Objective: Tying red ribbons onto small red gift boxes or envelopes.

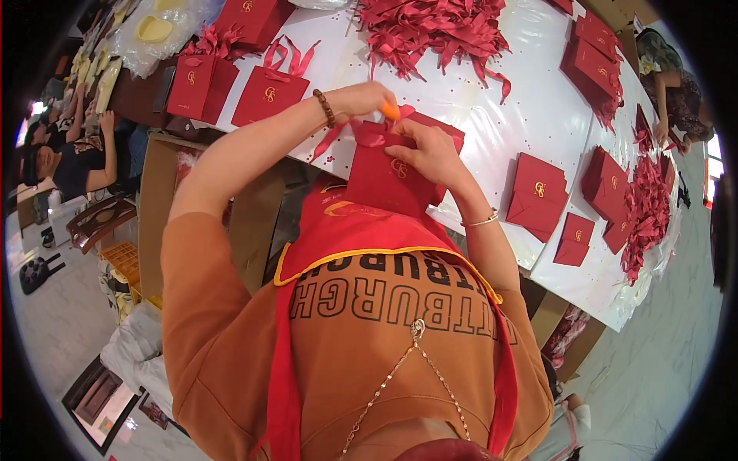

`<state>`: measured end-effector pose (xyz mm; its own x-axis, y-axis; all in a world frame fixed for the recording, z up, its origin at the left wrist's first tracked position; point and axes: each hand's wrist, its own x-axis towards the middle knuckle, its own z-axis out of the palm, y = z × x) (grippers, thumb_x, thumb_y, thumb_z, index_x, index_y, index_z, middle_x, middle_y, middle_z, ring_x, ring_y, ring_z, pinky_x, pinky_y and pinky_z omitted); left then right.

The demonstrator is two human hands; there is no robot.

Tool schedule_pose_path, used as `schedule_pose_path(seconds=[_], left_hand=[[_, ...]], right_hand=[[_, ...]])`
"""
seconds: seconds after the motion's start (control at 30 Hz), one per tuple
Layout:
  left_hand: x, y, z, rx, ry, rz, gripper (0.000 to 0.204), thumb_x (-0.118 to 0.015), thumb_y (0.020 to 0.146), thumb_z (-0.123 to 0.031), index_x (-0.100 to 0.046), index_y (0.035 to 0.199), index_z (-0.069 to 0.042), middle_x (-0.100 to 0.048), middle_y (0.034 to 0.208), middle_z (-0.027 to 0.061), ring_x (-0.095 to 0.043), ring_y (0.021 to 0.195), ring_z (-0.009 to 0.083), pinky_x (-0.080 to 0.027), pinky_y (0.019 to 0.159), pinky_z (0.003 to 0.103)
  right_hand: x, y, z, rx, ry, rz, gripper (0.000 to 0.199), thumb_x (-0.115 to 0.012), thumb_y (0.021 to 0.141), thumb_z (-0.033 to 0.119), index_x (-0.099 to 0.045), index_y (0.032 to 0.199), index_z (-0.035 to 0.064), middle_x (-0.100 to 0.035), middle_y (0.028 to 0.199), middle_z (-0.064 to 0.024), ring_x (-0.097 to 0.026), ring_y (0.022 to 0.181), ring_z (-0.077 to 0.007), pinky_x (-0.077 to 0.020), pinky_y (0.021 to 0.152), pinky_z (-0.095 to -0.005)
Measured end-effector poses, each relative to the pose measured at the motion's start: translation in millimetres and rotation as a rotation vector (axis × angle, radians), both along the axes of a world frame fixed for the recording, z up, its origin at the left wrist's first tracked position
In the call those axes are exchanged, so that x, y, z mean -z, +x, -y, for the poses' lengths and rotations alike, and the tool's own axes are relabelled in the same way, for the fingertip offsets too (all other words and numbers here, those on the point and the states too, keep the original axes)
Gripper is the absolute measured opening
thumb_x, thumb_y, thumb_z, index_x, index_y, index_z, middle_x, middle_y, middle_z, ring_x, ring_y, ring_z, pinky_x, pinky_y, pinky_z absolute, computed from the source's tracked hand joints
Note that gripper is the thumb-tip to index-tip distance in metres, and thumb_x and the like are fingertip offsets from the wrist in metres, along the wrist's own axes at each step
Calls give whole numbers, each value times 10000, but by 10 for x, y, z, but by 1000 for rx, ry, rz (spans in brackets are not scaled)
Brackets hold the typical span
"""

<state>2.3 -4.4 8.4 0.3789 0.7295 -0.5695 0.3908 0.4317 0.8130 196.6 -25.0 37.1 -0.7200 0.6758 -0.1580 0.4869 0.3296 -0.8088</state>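
A red paper gift bag (384,177) with gold lettering stands against my red apron at the table's near edge. My right hand (427,150) pinches its top edge, thumb on the front face. My left hand (367,101), wearing a beaded bracelet, reaches over the bag's top with closed fingers. At its fingertips is a small orange object (390,111), too hidden to name. A red ribbon (370,137) lies over the bag's upper edge, between the two hands. More red bag material (442,132) shows behind my right hand.
A heap of red ribbons (434,31) lies on the white-covered table (492,123). Ribboned bags (269,96) stand at left; flat bag stacks (538,196) lie at right near another ribbon heap (649,215). An open carton (165,165) sits below. Other people (81,157) work at both sides.
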Motion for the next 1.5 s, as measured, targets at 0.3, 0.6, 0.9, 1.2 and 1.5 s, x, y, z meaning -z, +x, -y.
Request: schedule_pose_path(seconds=[0.3, 0.6, 0.9, 1.2, 1.5], left_hand=[[294, -126, 396, -362, 32, 114, 523, -435, 884, -450, -307, 1290, -147, -499, 978, 9, -527, 805, 71, -406, 611, 250], [-311, -900, 944, -93, -36, 169, 443, -589, 785, -70, -457, 1207, -72, -516, 733, -8, -464, 575, 46, -362, 497, 182], [-327, -880, 1226, -796, 303, 960, 362, -564, 824, -91, -494, 1167, 2, -562, 967, 84, -515, 840, 139, -410, 764, 262], [-296, -433, 749, -173, 890, -545, 220, -474, 768, -72, -597, 947, -37, -574, 967, 126, -539, 896, 282, -419, 796, 351], [-78, 169, 760, 158, 866, -907, 152, -516, 746, -139, -607, 866, -117, -549, 871, 30, -500, 865, 224, -358, 716, 384]], right_hand=[[48, -31, -60, 28, -51, 92, 377, -645, 751, 226, -573, 1090, 75, -638, 895, -127, -615, 825, -240, -457, 736, -333], [292, 22, -124, 119, -113, 216, 385, -627, 746, 285, -587, 1079, 96, -637, 907, -114, -590, 889, -269, -443, 743, -387], [413, -64, -138, 38, -65, 245, 400, -639, 738, 289, -584, 1079, 88, -628, 960, -125, -580, 933, -273, -445, 777, -386], [281, -173, -62, -27, 51, 257, 357, -633, 750, 295, -591, 1054, 113, -644, 891, -94, -599, 866, -274, -454, 706, -407], [74, 52, 116, 60, 730, 191, 293, -718, 640, 292, -619, 868, 136, -505, 829, -15, -479, 814, -218, -358, 674, -343]])
